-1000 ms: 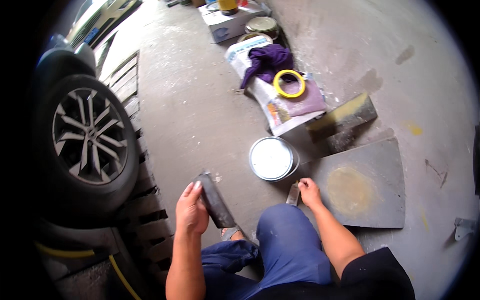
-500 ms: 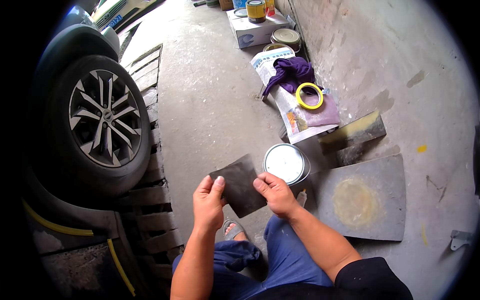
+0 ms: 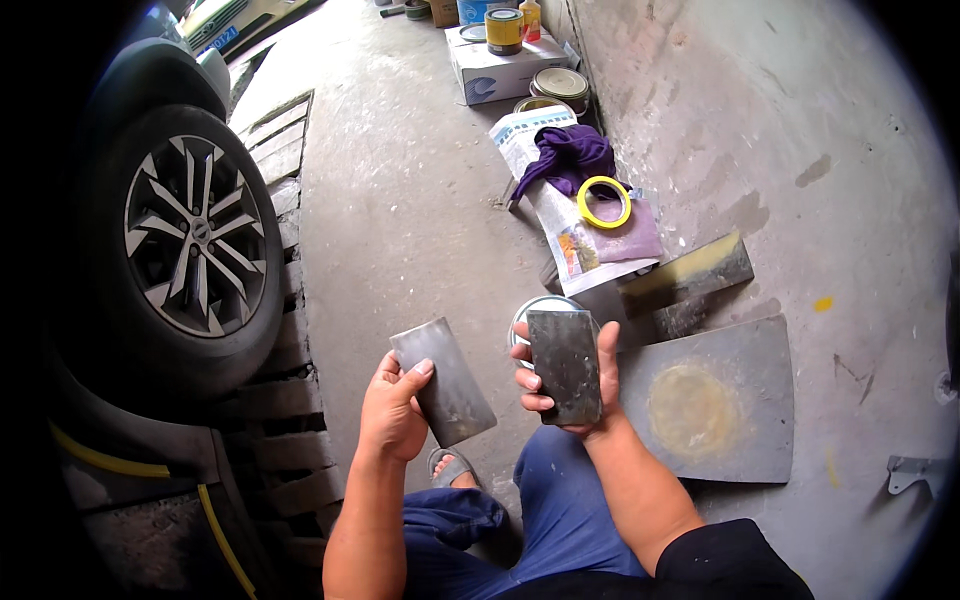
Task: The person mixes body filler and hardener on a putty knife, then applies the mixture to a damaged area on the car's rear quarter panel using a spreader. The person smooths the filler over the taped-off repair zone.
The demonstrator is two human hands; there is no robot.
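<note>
Upper left: blue licence plate on pale vehicle, light characters, cut by blur | upper centre: newspaper, blue headline print along top end, small text too fine to read | top centre: yellow can, dark label band, lettering possibly present, illegible at this range.

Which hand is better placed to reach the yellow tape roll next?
Probably the right hand: it is nearer the yellow tape roll, though it holds a dark rectangular plate.

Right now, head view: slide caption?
Left hand holding a flat grey piece, right hand a flat dark piece; wheel at picture left.
</note>
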